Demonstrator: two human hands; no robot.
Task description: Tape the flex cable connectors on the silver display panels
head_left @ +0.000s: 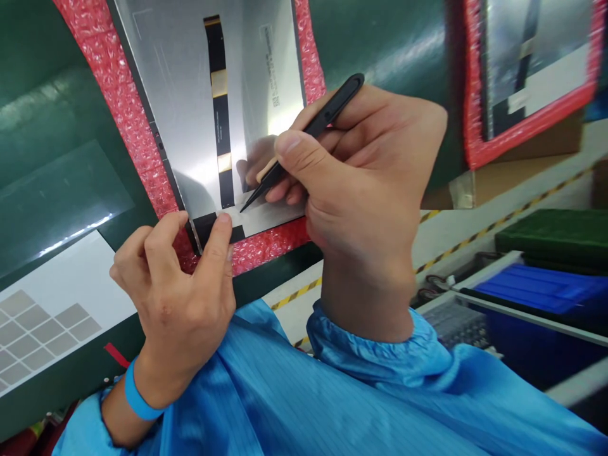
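A silver-backed display panel (180,114) lies on pink bubble wrap (266,250). A dark flex cable with gold bands (222,126) runs down its back. My right hand (351,171) grips black tweezers (318,126), their pointed tip just above the panel, right of the cable's lower end. With its digits apart, my left hand (178,285) rests at the panel's lower left corner. One of its fingertips presses near a strip of black tape (206,225); the others are bent beside the panel's edge. The hand's underside is hidden.
A second panel (560,82) in pink wrap stands at the right on a cardboard box (536,152). White sheet with grey squares (52,316) and clear film (66,196) lie left on the green mat (28,76). Blue bin (536,288) is lower right.
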